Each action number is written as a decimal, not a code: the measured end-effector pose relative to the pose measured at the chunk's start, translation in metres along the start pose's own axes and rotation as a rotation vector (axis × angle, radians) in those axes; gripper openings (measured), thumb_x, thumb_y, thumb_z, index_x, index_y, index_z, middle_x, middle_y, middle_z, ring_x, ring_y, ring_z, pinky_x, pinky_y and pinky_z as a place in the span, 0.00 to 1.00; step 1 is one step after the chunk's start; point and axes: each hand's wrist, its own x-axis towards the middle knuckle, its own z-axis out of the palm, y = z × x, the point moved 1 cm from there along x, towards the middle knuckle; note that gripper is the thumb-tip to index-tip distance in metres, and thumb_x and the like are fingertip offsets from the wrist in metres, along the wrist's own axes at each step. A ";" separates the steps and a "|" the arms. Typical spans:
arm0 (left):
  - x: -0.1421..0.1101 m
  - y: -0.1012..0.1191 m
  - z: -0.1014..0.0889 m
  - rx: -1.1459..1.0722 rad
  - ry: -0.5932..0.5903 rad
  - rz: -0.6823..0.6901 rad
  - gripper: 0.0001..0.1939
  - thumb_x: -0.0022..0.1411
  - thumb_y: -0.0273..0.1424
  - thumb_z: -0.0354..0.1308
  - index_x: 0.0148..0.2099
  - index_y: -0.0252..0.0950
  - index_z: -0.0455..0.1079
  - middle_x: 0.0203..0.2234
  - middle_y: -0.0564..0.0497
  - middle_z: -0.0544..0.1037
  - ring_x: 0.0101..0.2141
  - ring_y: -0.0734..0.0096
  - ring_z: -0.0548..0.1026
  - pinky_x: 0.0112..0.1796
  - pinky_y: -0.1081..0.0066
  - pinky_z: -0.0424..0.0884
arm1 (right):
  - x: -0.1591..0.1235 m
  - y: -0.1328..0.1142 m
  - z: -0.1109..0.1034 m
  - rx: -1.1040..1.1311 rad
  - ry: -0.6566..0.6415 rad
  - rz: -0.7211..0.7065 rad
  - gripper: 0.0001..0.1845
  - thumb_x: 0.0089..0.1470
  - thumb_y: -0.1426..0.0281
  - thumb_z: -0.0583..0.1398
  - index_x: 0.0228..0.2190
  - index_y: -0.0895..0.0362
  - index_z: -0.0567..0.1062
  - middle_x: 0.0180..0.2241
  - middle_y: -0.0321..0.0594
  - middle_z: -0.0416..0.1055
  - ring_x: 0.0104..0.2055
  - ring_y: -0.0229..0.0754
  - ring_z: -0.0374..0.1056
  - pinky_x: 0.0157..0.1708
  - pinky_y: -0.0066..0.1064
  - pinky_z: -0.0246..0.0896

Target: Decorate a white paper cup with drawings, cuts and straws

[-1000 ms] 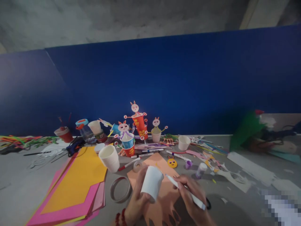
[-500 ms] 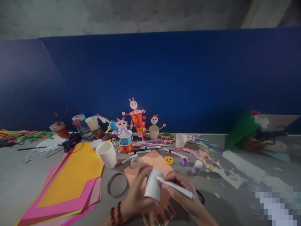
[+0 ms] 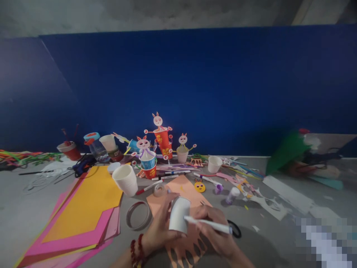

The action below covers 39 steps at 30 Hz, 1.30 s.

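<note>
My left hand (image 3: 160, 225) grips a white paper cup (image 3: 178, 216) tilted on its side, fingers at one end and thumb at the other. In my right hand (image 3: 213, 227) is a white marker (image 3: 208, 223), its tip at the cup's side wall; whether it leaves a line there I cannot make out. Beneath both hands lies an orange sheet of paper (image 3: 181, 182) with several ovals cut from its near end. Close to my right hand are the black loops of scissors (image 3: 235, 229). A yellow bunny face cutout (image 3: 199, 185) rests beyond the hands.
Tape rolls (image 3: 137, 216) and another white cup (image 3: 125, 180) stand left of my hands. Coloured paper sheets (image 3: 83, 203) spread at the left. Cup figures with bunny heads (image 3: 147, 160) stand at the back. A glue bottle (image 3: 232, 195) and paper scraps (image 3: 267, 201) are on the right.
The marker tip has moved down along the cup's wall, and my right hand has lowered slightly. The cup is still held in my left hand. The whole view has shifted a little.
</note>
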 end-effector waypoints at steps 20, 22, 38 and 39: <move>0.001 0.007 0.005 -0.074 -0.047 -0.023 0.46 0.44 0.44 0.74 0.62 0.46 0.57 0.58 0.44 0.62 0.58 0.44 0.61 0.57 0.52 0.60 | -0.003 0.007 -0.002 -0.030 0.038 0.008 0.08 0.59 0.68 0.57 0.30 0.55 0.75 0.25 0.37 0.72 0.26 0.40 0.67 0.27 0.29 0.59; 0.000 0.007 0.006 -0.066 -0.046 -0.033 0.47 0.44 0.44 0.74 0.62 0.46 0.57 0.58 0.43 0.62 0.59 0.44 0.60 0.57 0.52 0.60 | -0.003 0.006 -0.004 -0.089 0.098 0.002 0.07 0.59 0.69 0.57 0.31 0.55 0.75 0.26 0.37 0.73 0.28 0.41 0.68 0.28 0.30 0.59; -0.002 0.003 0.006 -0.070 -0.056 -0.054 0.47 0.44 0.43 0.74 0.62 0.47 0.56 0.57 0.44 0.62 0.57 0.47 0.63 0.56 0.54 0.62 | -0.001 0.003 -0.003 -0.041 0.024 -0.024 0.08 0.56 0.71 0.57 0.27 0.56 0.74 0.23 0.35 0.71 0.24 0.38 0.67 0.25 0.28 0.58; -0.002 0.004 0.006 -0.067 -0.056 -0.057 0.46 0.44 0.43 0.74 0.62 0.47 0.56 0.58 0.44 0.62 0.57 0.47 0.63 0.56 0.54 0.62 | -0.001 0.003 -0.004 -0.062 0.060 -0.012 0.08 0.57 0.71 0.56 0.28 0.56 0.74 0.23 0.35 0.71 0.24 0.38 0.66 0.25 0.28 0.58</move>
